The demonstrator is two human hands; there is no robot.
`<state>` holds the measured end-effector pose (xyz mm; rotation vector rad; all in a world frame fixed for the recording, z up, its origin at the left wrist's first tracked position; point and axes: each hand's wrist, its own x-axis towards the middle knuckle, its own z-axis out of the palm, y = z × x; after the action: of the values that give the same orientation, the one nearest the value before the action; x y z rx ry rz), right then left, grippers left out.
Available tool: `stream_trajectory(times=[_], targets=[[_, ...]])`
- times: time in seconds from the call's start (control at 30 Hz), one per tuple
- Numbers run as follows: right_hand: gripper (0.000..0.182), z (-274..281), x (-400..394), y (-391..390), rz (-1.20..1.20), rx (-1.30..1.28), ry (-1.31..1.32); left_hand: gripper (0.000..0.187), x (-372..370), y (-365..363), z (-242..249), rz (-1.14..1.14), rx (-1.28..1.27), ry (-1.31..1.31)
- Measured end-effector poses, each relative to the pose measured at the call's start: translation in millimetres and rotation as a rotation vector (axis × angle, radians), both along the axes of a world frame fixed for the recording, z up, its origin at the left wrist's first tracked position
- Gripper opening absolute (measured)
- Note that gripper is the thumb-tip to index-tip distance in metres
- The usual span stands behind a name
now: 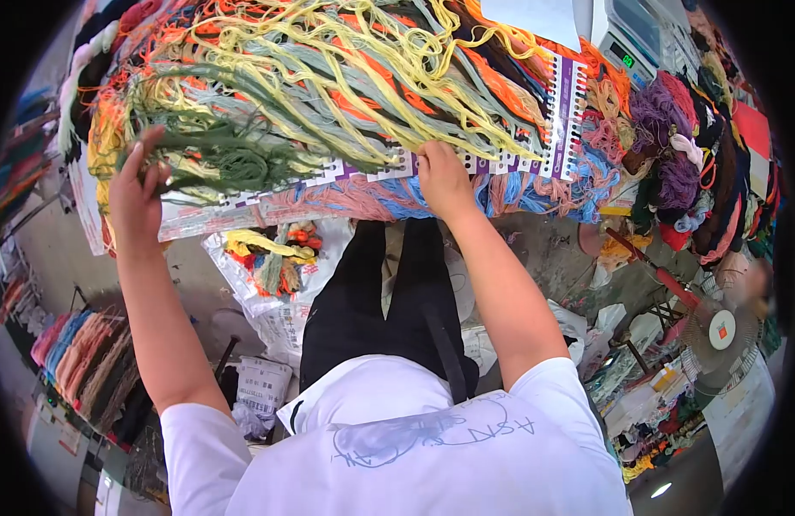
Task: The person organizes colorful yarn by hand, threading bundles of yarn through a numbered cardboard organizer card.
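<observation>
Dark green threads (242, 163) lie bunched at the left of the table, and my left hand (139, 193) is at their left end with its fingers partly curled around some strands. My right hand (445, 179) pinches at the front edge of the thread pile, by a purple and white card strip (565, 112) with holes along its edges; what its fingertips hold is too small to name. Long yellow threads (363, 77) run over grey, orange and black ones between and beyond my hands. Pink and blue threads (500, 193) hang along the near edge beneath the strip.
A scale (625, 52) with a green display stands at the back right, near purple yarn (664, 107). A fan (715, 331) is at the lower right. Below the table lie a plastic bag with colored threads (273, 254) and a white package (261, 387).
</observation>
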<state>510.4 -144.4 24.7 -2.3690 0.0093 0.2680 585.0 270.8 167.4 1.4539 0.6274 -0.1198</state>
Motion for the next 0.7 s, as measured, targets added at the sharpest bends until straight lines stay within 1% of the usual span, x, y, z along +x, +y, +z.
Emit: stream_trajectory(times=[0.03, 0.07, 0.1, 0.13, 0.17, 0.2, 0.23, 0.27, 0.3, 0.33, 0.37, 0.43, 0.5, 0.53, 0.6, 0.7], targets=[[0.012, 4.4, -2.6, 1.0, -0.009, 0.017, -0.017, 0.031, 4.3, -24.7, 10.0, -0.02, 0.269, -0.048], [0.013, 11.7, -3.9, 3.1, -0.017, 0.034, -0.034, 0.04, 6.1, -52.6, 16.6, 0.008, 0.476, -0.057], [0.014, 24.8, -5.2, 8.0, -0.089, 0.108, -0.022, 0.038, -1.9, -63.2, 15.8, -0.08, 0.44, -0.041], [0.014, 39.2, -6.0, 14.0, -0.153, 0.171, -0.049, 0.037, -11.3, -86.0, 17.1, -0.124, 0.323, 0.002], [0.013, 55.2, -6.7, 23.5, -0.215, 0.242, -0.073, 0.04, -22.3, -118.3, 26.7, -0.19, 0.134, 0.075], [0.012, 77.1, -6.6, 35.7, -0.317, 0.423, 0.022, 0.046, -34.6, -120.7, 10.0, -0.368, -0.126, 0.092], [0.013, 94.0, -7.7, 46.3, -0.31, 0.583, 0.074, 0.049, -41.3, -152.6, 23.1, -0.306, -0.442, 0.113], [0.014, 109.4, -8.5, 54.2, -0.305, 0.736, 0.124, 0.052, -47.0, -178.6, 33.9, -0.22, -0.65, 0.2], [0.016, 124.5, -7.6, 59.8, -0.234, 0.779, 0.117, 0.052, -52.7, -187.4, 34.4, -0.273, -0.774, 0.201], [0.016, 135.7, -7.2, 63.2, -0.192, 0.838, 0.19, 0.052, -56.7, -193.8, 32.7, -0.33, -0.904, 0.199], [0.017, 145.7, -6.6, 64.9, -0.149, 0.893, 0.261, 0.053, -58.6, -199.2, 30.7, -0.35, -0.917, 0.218], [0.015, 156.7, -4.6, 64.3, -0.132, 0.866, 0.267, 0.053, -59.3, -206.5, 34.2, -0.378, -0.938, 0.213], [0.011, 158.6, -5.6, 63.5, -0.235, 1.005, 0.42, 0.056, -60.7, -207.8, 37.1, -0.393, -0.967, 0.227], [0.011, 158.9, -5.7, 62.8, -0.231, 1.004, 0.418, 0.056, -60.6, -207.4, 36.6, -0.392, -0.966, 0.224], [0.008, 159.7, -7.7, 61.3, -0.198, 1.045, 0.417, 0.056, -61.7, -205.8, 34.3, -0.368, -1.052, 0.221], [0.008, 164.7, -7.7, 63.9, -0.21, 1.014, 0.409, 0.056, -62.8, -205.6, 34.2, -0.353, -1.07, 0.224]])
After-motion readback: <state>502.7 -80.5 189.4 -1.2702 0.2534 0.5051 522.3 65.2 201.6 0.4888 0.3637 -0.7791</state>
